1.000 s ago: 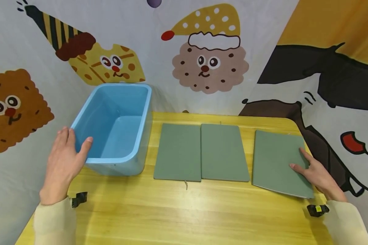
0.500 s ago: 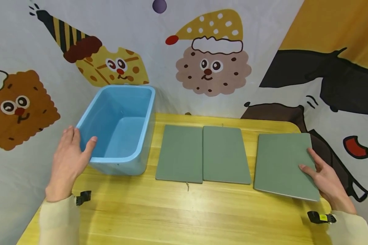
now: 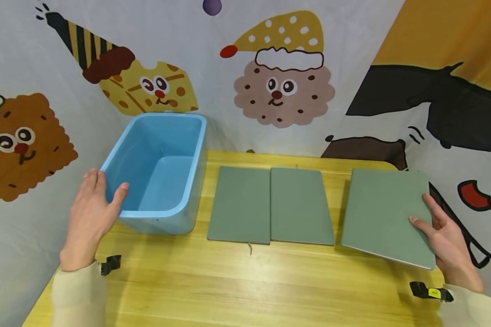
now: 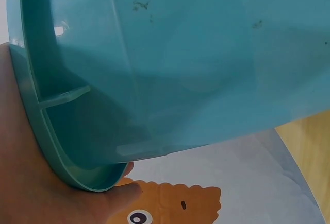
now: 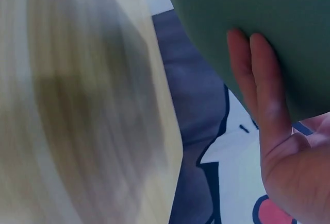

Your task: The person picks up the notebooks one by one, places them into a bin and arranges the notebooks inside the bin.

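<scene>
My left hand (image 3: pixel 91 211) rests on the front left corner of a light blue plastic bin (image 3: pixel 157 214), fingers straight along the outside, thumb over the rim. In the left wrist view, the palm lies against the bin's lip (image 4: pixel 44 128). At the table's right end, my right hand (image 3: pixel 450 240) pinches a green notebook (image 3: pixel 386 213) by its right edge, thumb on the cover. Two of its fingers (image 5: pixel 268 90) lie straight against the underside in the right wrist view. The notebook is raised, casting a shadow on the table. No contents show inside the bin.
Two more green notebooks, the left one (image 3: pixel 239 204) and the right one (image 3: pixel 300 206), lie side by side mid-table, ribbon ends sticking out. Behind the wooden table (image 3: pixel 270 286) hangs a cloth (image 3: pixel 212 77) printed with cartoon food.
My right hand has lifted the right notebook off the table and shifted it slightly right. The left hand stays at the bin's corner; the head view has shifted a little.
</scene>
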The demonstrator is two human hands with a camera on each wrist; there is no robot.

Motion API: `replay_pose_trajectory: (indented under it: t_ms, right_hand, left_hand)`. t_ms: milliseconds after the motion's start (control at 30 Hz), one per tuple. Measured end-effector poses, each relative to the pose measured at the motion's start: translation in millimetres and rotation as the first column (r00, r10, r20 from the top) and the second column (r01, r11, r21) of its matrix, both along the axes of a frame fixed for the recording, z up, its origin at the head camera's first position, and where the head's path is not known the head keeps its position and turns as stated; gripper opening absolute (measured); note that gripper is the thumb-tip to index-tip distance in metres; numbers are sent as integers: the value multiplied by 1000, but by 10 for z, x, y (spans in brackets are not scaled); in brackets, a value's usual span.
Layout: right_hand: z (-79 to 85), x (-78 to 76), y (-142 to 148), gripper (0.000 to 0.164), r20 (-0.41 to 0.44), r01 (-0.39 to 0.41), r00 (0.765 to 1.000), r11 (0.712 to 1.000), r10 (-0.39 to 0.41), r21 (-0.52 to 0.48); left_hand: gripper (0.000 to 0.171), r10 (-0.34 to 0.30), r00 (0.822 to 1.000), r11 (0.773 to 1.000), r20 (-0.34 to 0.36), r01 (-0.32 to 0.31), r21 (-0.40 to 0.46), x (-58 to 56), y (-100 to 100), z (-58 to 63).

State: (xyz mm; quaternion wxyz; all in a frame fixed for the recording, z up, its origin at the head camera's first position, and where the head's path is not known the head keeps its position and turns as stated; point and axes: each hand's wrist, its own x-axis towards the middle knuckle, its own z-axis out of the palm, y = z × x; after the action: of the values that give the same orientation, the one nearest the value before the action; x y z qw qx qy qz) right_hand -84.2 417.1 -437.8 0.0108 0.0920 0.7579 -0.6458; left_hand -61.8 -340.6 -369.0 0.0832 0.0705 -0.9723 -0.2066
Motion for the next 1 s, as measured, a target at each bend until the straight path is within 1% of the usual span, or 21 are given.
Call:
replay_pose_trajectory:
  t_ms: [100, 300, 433, 567, 733, 867, 1000]
  right_hand:
    - [48, 19, -56, 83, -26, 19, 999, 999, -21, -49]
    - [140, 50, -201, 79, -66, 23, 997, 991, -31, -129]
    - [207, 56, -313, 77, -93, 16, 995, 983, -34, -185]
    - [263, 54, -430, 74, -129, -14, 992, 970, -18, -241]
    - [297, 47, -595, 72, -163, -46, 987, 964, 2, -261]
    - [316, 35, -730, 71, -186, -43, 983, 968, -4, -249]
    - [329, 28, -865, 70, -190, -47, 982, 947, -15, -319]
  left_hand:
    - [89, -8, 1000, 1000, 0, 8, 0, 8, 19, 3]
    - [89, -17, 1000, 1000, 10, 17, 9, 25, 51, 4]
    - [89, -21, 1000, 1000, 3, 21, 16, 23, 55, 4]
    - [88, -21, 1000, 1000, -10, 21, 18, 28, 53, 4]
    - [88, -10, 1000, 1000, -9, 10, 17, 36, 54, -3]
    - [88, 0, 1000, 1000, -10, 0, 13, 24, 59, -4]
    - [88, 8, 1000, 1000, -13, -8, 9, 10, 60, -10]
